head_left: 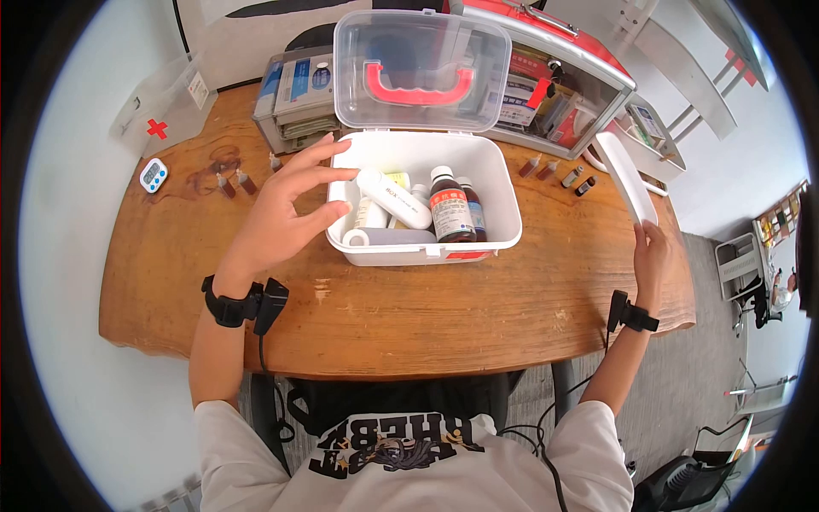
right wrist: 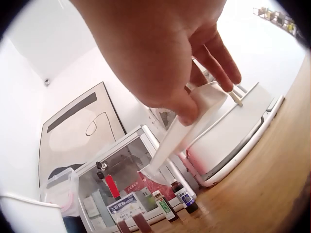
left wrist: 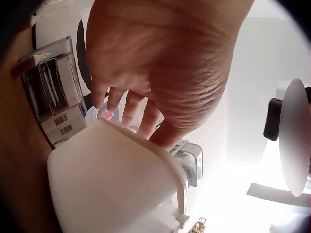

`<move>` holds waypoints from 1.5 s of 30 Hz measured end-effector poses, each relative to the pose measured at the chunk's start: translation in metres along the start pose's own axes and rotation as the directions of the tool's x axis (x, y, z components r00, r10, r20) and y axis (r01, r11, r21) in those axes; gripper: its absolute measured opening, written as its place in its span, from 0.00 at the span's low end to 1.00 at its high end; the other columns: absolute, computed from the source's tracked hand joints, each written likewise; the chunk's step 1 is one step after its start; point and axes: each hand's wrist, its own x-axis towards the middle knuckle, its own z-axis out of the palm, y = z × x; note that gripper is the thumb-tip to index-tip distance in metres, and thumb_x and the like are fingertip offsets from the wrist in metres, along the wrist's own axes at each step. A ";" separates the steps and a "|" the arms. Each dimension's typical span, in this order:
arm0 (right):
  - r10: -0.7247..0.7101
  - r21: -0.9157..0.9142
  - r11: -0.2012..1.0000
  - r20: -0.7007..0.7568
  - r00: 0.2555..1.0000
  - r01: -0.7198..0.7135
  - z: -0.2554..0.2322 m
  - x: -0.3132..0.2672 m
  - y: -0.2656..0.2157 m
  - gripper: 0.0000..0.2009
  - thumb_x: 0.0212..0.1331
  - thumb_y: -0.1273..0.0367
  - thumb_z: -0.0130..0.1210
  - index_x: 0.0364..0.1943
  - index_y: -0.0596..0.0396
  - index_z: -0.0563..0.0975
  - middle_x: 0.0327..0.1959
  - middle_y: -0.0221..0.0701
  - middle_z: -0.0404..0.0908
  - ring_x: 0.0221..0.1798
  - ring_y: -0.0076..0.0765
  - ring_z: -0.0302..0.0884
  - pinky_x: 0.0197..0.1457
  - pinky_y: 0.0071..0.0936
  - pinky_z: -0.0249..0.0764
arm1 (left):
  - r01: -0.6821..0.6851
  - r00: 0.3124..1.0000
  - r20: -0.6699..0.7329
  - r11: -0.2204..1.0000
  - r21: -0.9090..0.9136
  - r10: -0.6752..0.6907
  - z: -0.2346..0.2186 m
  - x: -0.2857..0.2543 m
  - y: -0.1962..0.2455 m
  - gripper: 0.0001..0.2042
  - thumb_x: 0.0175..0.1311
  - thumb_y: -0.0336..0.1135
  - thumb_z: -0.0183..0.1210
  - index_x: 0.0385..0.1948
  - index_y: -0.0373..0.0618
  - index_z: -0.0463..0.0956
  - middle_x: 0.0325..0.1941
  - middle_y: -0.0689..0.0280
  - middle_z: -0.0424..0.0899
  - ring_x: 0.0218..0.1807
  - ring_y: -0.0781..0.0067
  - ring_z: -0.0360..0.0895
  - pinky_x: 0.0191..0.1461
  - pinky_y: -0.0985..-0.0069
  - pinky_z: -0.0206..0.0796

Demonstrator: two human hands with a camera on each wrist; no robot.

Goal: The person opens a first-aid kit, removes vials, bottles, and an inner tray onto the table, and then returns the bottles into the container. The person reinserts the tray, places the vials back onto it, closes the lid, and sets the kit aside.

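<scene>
My left hand (head_left: 283, 212) is at the left rim of a white plastic box (head_left: 503, 200), thumb and fingers spread apart, fingertips close to a white tube-shaped bottle (head_left: 394, 200). In the left wrist view the fingers reach past the box rim (left wrist: 146, 145). Inside the box, the white bottle leans over other containers, beside a brown bottle with a red and white label (head_left: 452, 209) and a second dark bottle (head_left: 474, 209). At the right, my right hand (head_left: 652, 260) pinches the near end of a long, shallow white tray (head_left: 625, 177), held tilted up.
The box's clear lid (head_left: 418, 47), with a red handle (head_left: 418, 96), stands raised. Behind are a clear case of packets (head_left: 299, 94) and a red-topped cabinet (head_left: 554, 94). Small brown vials (head_left: 584, 185) stand right; more vials (head_left: 246, 182) and a timer (head_left: 153, 175) lie left on the wooden table (head_left: 384, 324).
</scene>
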 end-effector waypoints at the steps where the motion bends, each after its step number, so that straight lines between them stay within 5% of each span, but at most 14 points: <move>1: 0.060 -0.025 0.998 0.055 0.997 -0.058 0.000 -0.003 0.004 0.15 0.65 0.60 0.58 0.39 0.60 0.84 0.40 0.46 0.85 0.44 0.50 0.83 0.46 0.38 0.76 | -0.005 1.000 0.008 1.000 0.006 0.005 0.000 0.000 0.001 0.17 0.60 0.28 0.63 0.52 0.43 0.81 0.72 0.60 0.69 0.79 0.58 0.53 0.79 0.60 0.46; 6: 0.254 -0.264 0.949 0.314 0.915 -0.173 -0.009 -0.003 -0.002 0.15 0.61 0.59 0.60 0.36 0.59 0.85 0.37 0.48 0.85 0.43 0.52 0.83 0.46 0.41 0.77 | -0.048 0.995 0.092 0.989 0.138 0.035 -0.004 0.007 0.009 0.15 0.59 0.27 0.63 0.49 0.42 0.81 0.68 0.61 0.73 0.77 0.56 0.57 0.77 0.59 0.50; 9: 0.287 -0.363 0.929 0.572 0.768 -0.077 -0.002 0.008 0.003 0.15 0.60 0.58 0.61 0.38 0.57 0.85 0.38 0.48 0.85 0.44 0.52 0.83 0.47 0.42 0.77 | -0.131 0.972 0.230 0.933 0.334 0.054 -0.014 0.018 0.025 0.15 0.59 0.28 0.63 0.49 0.42 0.81 0.64 0.60 0.76 0.73 0.55 0.63 0.72 0.61 0.57; 13: -0.069 -0.207 0.965 0.396 0.916 0.162 -0.033 0.034 -0.053 0.15 0.61 0.60 0.60 0.45 0.56 0.83 0.41 0.44 0.86 0.44 0.51 0.83 0.47 0.42 0.77 | -0.288 0.886 0.463 0.824 0.488 0.035 -0.018 0.053 0.040 0.15 0.59 0.29 0.62 0.49 0.40 0.79 0.53 0.58 0.80 0.58 0.53 0.75 0.60 0.62 0.69; 16: -0.220 0.118 0.975 0.359 0.907 0.190 -0.045 0.057 -0.128 0.15 0.61 0.59 0.60 0.43 0.57 0.83 0.39 0.44 0.86 0.42 0.49 0.83 0.46 0.40 0.76 | -0.380 0.810 0.586 0.751 0.540 -0.011 -0.005 0.085 0.047 0.15 0.59 0.29 0.62 0.48 0.39 0.78 0.48 0.58 0.81 0.51 0.51 0.78 0.54 0.60 0.70; 19: -0.490 0.425 0.863 0.577 0.653 0.273 -0.049 0.068 -0.214 0.17 0.61 0.58 0.61 0.42 0.57 0.83 0.35 0.43 0.85 0.40 0.49 0.83 0.45 0.39 0.76 | -0.429 0.706 0.674 0.626 0.651 -0.218 0.016 0.112 0.042 0.16 0.55 0.30 0.65 0.46 0.40 0.79 0.46 0.57 0.81 0.51 0.53 0.79 0.52 0.59 0.71; 21: -0.723 0.609 0.690 0.551 0.416 0.392 -0.034 0.068 -0.256 0.19 0.60 0.56 0.60 0.42 0.60 0.83 0.33 0.43 0.85 0.39 0.51 0.83 0.45 0.39 0.77 | -0.484 0.634 0.702 0.541 0.688 -0.325 0.028 0.116 0.036 0.16 0.53 0.31 0.66 0.45 0.40 0.80 0.46 0.56 0.81 0.52 0.53 0.79 0.52 0.59 0.72; 23: -0.820 0.565 0.567 0.457 0.345 0.599 -0.011 0.060 -0.277 0.21 0.62 0.54 0.60 0.44 0.60 0.81 0.34 0.44 0.84 0.35 0.49 0.82 0.41 0.40 0.76 | -0.474 0.581 0.713 0.548 0.689 -0.394 0.034 0.117 0.032 0.16 0.50 0.29 0.66 0.43 0.39 0.80 0.42 0.55 0.83 0.49 0.53 0.80 0.49 0.59 0.73; 27: -0.715 0.418 0.580 0.673 0.191 0.699 0.004 0.060 -0.310 0.26 0.62 0.48 0.58 0.44 0.62 0.80 0.35 0.46 0.84 0.38 0.53 0.82 0.43 0.44 0.76 | -0.446 0.585 0.679 0.524 0.726 -0.443 0.039 0.115 0.023 0.15 0.49 0.26 0.64 0.42 0.39 0.79 0.38 0.55 0.84 0.46 0.52 0.82 0.47 0.60 0.75; 32: -0.549 0.448 0.706 0.836 0.025 0.549 0.038 0.065 -0.325 0.35 0.55 0.43 0.61 0.46 0.69 0.78 0.34 0.48 0.84 0.37 0.49 0.84 0.40 0.41 0.78 | -0.440 0.619 0.699 0.579 0.686 -0.358 0.038 0.112 0.019 0.13 0.48 0.23 0.61 0.39 0.38 0.77 0.35 0.55 0.84 0.42 0.51 0.82 0.44 0.59 0.74; 36: -0.451 0.417 0.818 0.893 -0.008 0.397 0.032 0.066 -0.329 0.34 0.52 0.47 0.63 0.49 0.70 0.77 0.32 0.46 0.83 0.32 0.44 0.84 0.35 0.37 0.78 | -0.494 0.635 0.717 0.562 0.663 -0.288 0.024 0.106 0.036 0.11 0.47 0.22 0.60 0.35 0.39 0.75 0.35 0.57 0.81 0.42 0.52 0.80 0.45 0.61 0.72; 39: -0.486 0.460 0.838 0.874 0.018 0.294 0.034 0.060 -0.330 0.33 0.48 0.52 0.65 0.51 0.69 0.76 0.32 0.45 0.82 0.28 0.40 0.83 0.32 0.34 0.78 | -0.575 0.752 0.659 0.477 0.664 -0.011 0.000 0.089 0.054 0.10 0.48 0.24 0.62 0.32 0.40 0.73 0.36 0.59 0.76 0.44 0.53 0.75 0.49 0.64 0.67; 42: -0.555 0.510 0.813 0.825 0.107 0.281 0.021 0.056 -0.328 0.33 0.45 0.55 0.68 0.50 0.69 0.76 0.34 0.44 0.83 0.32 0.39 0.84 0.35 0.33 0.78 | -0.471 0.830 0.558 0.524 0.710 -0.011 -0.032 0.069 0.078 0.11 0.52 0.29 0.64 0.35 0.39 0.73 0.38 0.57 0.75 0.46 0.53 0.75 0.49 0.62 0.66; 45: -0.748 0.699 0.652 0.533 0.395 0.292 -0.003 0.054 -0.315 0.28 0.47 0.60 0.68 0.50 0.64 0.77 0.36 0.41 0.83 0.36 0.34 0.83 0.42 0.29 0.78 | -0.261 0.954 0.294 0.661 0.704 0.064 -0.062 0.039 0.084 0.14 0.56 0.29 0.64 0.43 0.38 0.75 0.42 0.56 0.76 0.45 0.53 0.75 0.50 0.64 0.67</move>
